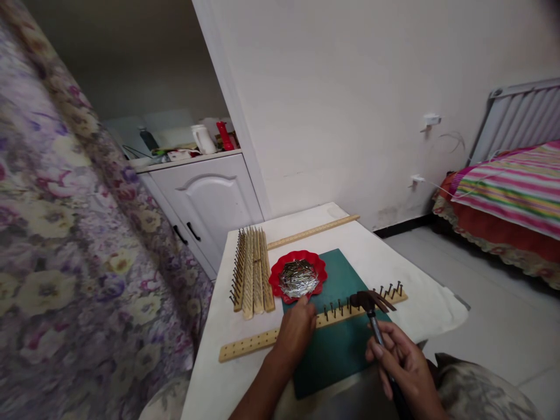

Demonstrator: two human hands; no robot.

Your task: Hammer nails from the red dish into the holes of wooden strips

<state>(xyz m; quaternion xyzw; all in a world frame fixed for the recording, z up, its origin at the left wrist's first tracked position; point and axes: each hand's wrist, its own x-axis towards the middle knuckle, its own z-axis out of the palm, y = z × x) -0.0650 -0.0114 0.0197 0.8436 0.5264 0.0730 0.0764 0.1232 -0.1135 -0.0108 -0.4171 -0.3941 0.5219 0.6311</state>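
Observation:
My right hand [400, 359] grips the handle of a claw hammer [371, 303], whose dark head is over the right part of a wooden strip [249, 344]. Several dark nails [339, 308] stand up from that strip's right half, while its left end shows rows of small holes. Closed fingers of my left hand [298, 326] rest at the middle of the strip, just below a red scalloped bowl [273, 274]. Whatever those fingers pinch is hidden. Loose silvery nails [300, 279] fill the bowl. Under the strip lies a green mat [335, 350].
Several nail-studded wooden strips [254, 274] lie side by side at the table's left. Another strip [315, 231] lies along the back of the white table [420, 291]. A floral curtain [87, 233] hangs at left; a bed [516, 186] stands right.

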